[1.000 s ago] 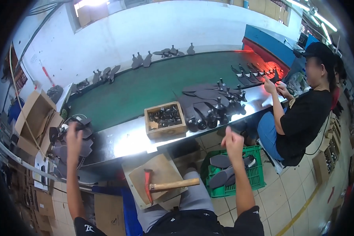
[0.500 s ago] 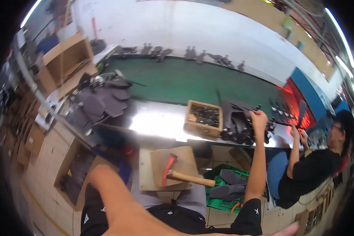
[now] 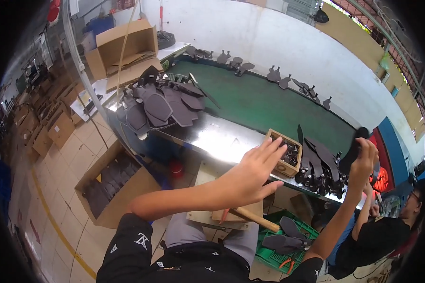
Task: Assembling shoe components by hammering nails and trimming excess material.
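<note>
Green belt point(image 3: 259, 99): right end partly hidden behind raised right hand. Cardboard box point(image 3: 139, 193), floor at left: dark flat pieces point(image 3: 109, 185) inside, lower ones hidden. Green crate point(image 3: 265, 258): more such pieces, orange-handled tool point(image 3: 286, 265). Hammer point(image 3: 256, 219): head mostly hidden by left wrist. Wooden box point(image 3: 285, 169): small dark parts point(image 3: 293, 153), overlapped by left hand point(image 3: 257, 177), open, fingers spread; contact unclear. Right hand point(image 3: 363, 162) grips dark piece point(image 3: 348, 155) near belt's right end; finger placement indistinct.

2 bare forearms point(image 3: 186, 200) angle rightward: left hand point(image 3: 254, 178) splayed, fingers point(image 3: 269, 152) apart; right hand point(image 3: 363, 162) raised, fingers bent inward.
</note>
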The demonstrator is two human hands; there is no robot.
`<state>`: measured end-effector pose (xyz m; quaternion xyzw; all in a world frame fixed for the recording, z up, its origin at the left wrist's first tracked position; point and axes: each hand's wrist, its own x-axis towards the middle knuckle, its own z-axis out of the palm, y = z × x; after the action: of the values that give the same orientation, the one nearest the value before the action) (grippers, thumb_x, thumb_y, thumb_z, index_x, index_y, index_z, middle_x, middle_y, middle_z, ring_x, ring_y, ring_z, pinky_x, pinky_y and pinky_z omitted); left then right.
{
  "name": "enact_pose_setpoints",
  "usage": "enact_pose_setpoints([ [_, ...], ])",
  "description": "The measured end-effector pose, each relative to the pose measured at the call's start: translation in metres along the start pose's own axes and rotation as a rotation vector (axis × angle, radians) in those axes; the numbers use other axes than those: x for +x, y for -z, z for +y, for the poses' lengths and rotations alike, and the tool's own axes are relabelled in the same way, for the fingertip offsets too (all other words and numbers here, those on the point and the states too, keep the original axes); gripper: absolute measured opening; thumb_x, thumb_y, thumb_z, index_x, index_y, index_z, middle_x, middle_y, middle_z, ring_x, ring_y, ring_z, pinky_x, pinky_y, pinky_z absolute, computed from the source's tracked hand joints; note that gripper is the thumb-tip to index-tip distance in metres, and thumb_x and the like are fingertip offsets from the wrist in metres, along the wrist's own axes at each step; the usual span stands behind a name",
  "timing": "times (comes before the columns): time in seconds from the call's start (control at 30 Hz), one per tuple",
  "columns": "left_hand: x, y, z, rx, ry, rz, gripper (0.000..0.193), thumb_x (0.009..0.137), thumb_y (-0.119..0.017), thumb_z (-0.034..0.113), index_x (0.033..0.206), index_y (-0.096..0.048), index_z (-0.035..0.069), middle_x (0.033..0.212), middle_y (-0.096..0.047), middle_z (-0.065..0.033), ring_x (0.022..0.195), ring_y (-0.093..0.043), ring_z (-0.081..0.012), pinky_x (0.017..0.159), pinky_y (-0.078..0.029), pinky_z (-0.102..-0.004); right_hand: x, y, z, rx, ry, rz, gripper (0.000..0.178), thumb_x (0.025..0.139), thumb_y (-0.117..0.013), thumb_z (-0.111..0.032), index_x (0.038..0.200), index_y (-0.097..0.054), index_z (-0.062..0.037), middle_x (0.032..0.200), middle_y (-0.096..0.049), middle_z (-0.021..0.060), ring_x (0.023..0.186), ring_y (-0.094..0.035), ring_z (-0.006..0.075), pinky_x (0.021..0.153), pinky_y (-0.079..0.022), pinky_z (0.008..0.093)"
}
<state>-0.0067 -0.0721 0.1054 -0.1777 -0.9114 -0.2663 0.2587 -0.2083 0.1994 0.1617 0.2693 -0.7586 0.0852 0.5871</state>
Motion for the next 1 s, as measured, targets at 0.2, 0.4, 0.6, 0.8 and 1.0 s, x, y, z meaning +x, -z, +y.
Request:
enact_pose_setpoints([
  [0.2, 0.0, -0.004, 0.01, -0.781, 0.144, -0.034, 0.077, 0.088, -0.072, 0.027, 0.145, -0.032, -0.003, 0.127, -0.057, -0.0237, 0.121, -0.057, -0.03, 0.105, -0.043, -0.0428, 0.011, 0.069, -0.128, 0.909, 0.248, -0.369, 0.046, 0.076, -0.064, 0.004, 0.121, -0.065, -0.0043, 0.106, -0.067, 0.0136, 0.096, -0.064, 0.0316, 0.089, -0.047, 0.0415],
  [0.4, -0.071, -0.011, 0.003, -1.261, 0.598, 0.292, 0.063, 0.095, -0.059, -0.001, 0.149, -0.028, 0.004, 0.134, -0.054, -0.0169, 0.118, -0.06, -0.0238, 0.09, -0.058, -0.0362, -0.118, 0.058, -0.17, 0.986, -0.224, -0.61, 0.097, 0.083, -0.074, -0.039, 0.154, -0.021, 0.0004, 0.154, -0.031, 0.0226, 0.131, -0.046, 0.0378, 0.106, -0.041, 0.0468],
  [0.6, -0.082, -0.006, 0.015, -1.412, 0.746, 0.408, 0.078, 0.09, -0.067, 0.0, 0.153, -0.021, 0.013, 0.141, -0.044, -0.0213, 0.105, -0.067, -0.0342, 0.082, -0.062, -0.044, -0.233, 0.076, -0.152, 0.642, -0.265, -1.143, 0.086, 0.077, -0.078, -0.016, 0.15, -0.033, -0.0075, 0.12, -0.061, 0.0242, 0.095, -0.066, 0.0384, 0.076, -0.055, 0.0445],
  [0.8, -0.062, -0.033, 0.004, -1.349, 0.757, 0.271, 0.08, 0.088, -0.07, 0.002, 0.152, -0.023, 0.01, 0.141, -0.046, -0.0214, 0.1, -0.068, -0.0277, 0.079, -0.06, -0.035, -0.287, 0.106, -0.113, 0.66, -0.705, -0.959, 0.048, 0.079, -0.065, -0.001, 0.126, -0.058, -0.0038, 0.078, -0.068, 0.017, 0.066, -0.068, 0.0348, 0.06, -0.053, 0.0403],
  [1.0, -0.087, -0.137, -0.071, 0.092, 0.503, 0.179, 0.097, 0.082, -0.08, 0.024, 0.154, -0.019, 0.002, 0.151, -0.032, -0.0262, 0.141, -0.03, -0.0407, 0.118, -0.023, -0.0467, -0.276, 0.151, -0.123, 1.242, -1.528, -0.694, 0.016, 0.096, -0.061, -0.009, 0.108, -0.065, 0.0012, 0.06, -0.051, -0.0017, 0.049, -0.048, 0.0063, 0.046, -0.037, 0.022],
])
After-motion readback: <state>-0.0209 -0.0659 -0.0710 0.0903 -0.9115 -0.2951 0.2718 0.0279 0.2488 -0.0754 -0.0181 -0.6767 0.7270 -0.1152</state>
